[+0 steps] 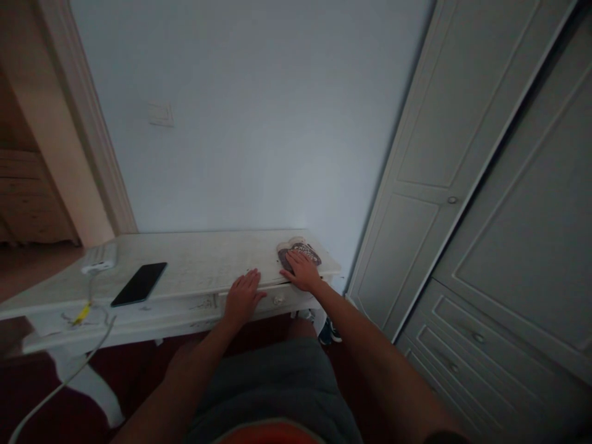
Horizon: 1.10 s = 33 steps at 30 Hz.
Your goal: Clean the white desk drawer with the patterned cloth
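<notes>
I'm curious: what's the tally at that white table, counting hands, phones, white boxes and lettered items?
Hands: 2, left hand and right hand
Phones: 1, dark phone
White boxes: 1, corded box
Lettered items: 1, lettered item
Total: 5

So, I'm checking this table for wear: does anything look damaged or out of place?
The white table looks worn: dark marks break up its pale front, perhaps chipped paint. A pale cable also hangs loosely past the front edge, which looks untidy.

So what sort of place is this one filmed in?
Probably a room in a home, perhaps a bedroom: a tall panelled wardrobe, a decorative white table and a phone lying on it suggest that.
</notes>
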Tool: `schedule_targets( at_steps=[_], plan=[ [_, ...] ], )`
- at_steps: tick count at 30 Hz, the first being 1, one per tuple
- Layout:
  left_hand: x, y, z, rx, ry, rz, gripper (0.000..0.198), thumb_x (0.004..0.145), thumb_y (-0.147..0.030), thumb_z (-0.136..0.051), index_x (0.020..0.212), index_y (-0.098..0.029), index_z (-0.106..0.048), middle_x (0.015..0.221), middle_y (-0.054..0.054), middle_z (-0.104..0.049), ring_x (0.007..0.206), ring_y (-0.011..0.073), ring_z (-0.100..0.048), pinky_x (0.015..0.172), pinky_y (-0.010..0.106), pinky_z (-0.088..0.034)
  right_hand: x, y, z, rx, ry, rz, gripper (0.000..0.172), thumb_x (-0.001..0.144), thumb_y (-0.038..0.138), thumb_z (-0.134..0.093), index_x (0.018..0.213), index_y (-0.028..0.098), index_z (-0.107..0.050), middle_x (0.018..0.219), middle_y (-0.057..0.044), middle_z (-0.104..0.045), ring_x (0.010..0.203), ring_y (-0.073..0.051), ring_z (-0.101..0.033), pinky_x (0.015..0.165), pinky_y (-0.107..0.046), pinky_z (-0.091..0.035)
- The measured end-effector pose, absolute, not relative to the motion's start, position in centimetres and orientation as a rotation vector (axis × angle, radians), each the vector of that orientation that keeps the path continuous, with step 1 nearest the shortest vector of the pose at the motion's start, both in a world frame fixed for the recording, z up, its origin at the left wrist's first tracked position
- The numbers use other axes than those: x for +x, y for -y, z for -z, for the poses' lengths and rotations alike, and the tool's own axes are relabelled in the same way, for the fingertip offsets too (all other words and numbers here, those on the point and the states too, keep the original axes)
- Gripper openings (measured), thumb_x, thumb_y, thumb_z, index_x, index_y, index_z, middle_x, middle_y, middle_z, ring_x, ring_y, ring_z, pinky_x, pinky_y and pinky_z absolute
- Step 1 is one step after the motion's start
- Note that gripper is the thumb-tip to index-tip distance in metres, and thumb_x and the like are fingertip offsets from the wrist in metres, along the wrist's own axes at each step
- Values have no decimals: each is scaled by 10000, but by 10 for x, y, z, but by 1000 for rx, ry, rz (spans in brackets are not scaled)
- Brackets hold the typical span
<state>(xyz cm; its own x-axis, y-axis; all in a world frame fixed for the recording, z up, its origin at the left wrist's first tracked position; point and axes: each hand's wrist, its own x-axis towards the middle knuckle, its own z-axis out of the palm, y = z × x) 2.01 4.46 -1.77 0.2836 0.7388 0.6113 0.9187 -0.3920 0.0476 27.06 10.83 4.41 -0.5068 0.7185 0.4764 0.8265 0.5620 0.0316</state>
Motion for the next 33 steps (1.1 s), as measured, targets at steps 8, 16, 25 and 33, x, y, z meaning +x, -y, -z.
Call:
schedule_targets(
  at_steps=[8, 16, 25, 33],
  plan=[
    [-12, -41, 21, -2153, 1419, 800, 603, 1043, -500, -487, 1505, -118, -553, 1577, 214, -555, 1476, 352, -524, 1271, 590, -311, 268, -84, -10, -576, 2591, 613, 663, 1069, 486, -542, 1612, 127, -419, 1562, -192, -564, 1496, -284, -457, 1210, -473, -372],
    [-25, -38, 23, -2155, 1493, 835, 615, 1046, -535, -425, 1482, -131, -581, 1558, 223, -577, 1449, 347, -555, 1222, 549, -405, 273, -66, 4, -1046, 2430, 431, 662, 1069, 556, -512, 1583, 141, -474, 1528, -195, -592, 1320, -332, -572, 1114, -476, -422],
    [-21, -38, 19, -2166, 1517, 885, 587, 1035, -529, -461, 1429, -124, -623, 1512, 232, -620, 1423, 363, -579, 1217, 560, -427, 307, -72, 8, -1198, 2398, 335, 447, 1058, 272, -562, 1503, 231, -563, 1463, -147, -639, 1311, -297, -546, 1099, -466, -364],
    [-22, -39, 16, -2140, 1523, 861, 468, 1033, -407, -486, 1384, -145, -649, 1504, 209, -633, 1407, 337, -601, 1193, 537, -475, 299, -77, 13, -1236, 2329, 339, 399, 1047, 225, -556, 1443, 246, -606, 1420, -125, -665, 1285, -284, -553, 1077, -454, -363]
  ],
)
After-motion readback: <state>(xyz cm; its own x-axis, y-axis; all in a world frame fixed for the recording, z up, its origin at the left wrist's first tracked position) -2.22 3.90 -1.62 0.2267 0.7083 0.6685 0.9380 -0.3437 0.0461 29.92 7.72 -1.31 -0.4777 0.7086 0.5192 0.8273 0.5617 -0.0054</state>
